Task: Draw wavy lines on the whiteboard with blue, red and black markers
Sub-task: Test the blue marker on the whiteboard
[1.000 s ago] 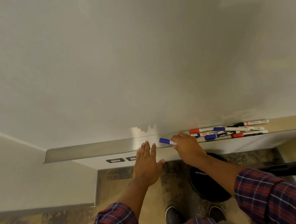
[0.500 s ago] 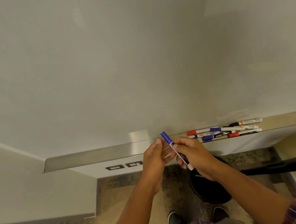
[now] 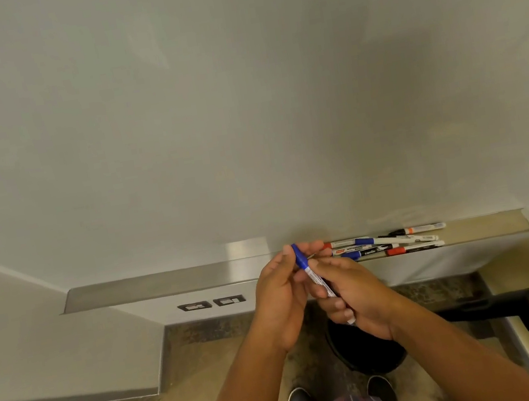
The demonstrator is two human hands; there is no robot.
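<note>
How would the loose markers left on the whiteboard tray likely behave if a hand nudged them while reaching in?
The markers look like slim round barrels, so they would probably roll or skid easily. They lie crossed in a loose pile, so nudging one likely shifts its neighbours. The tray seems shallow, so one might roll off its front edge.

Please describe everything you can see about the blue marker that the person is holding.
The blue marker is a slim pen with a white printed barrel and a blue cap, which is still on. It looks like plastic. It is tilted, cap end up toward the whiteboard, in front of the tray. The right hand wraps around the barrel, and the left hand pinches the cap with its fingertips. Its print is too small to read.
</note>
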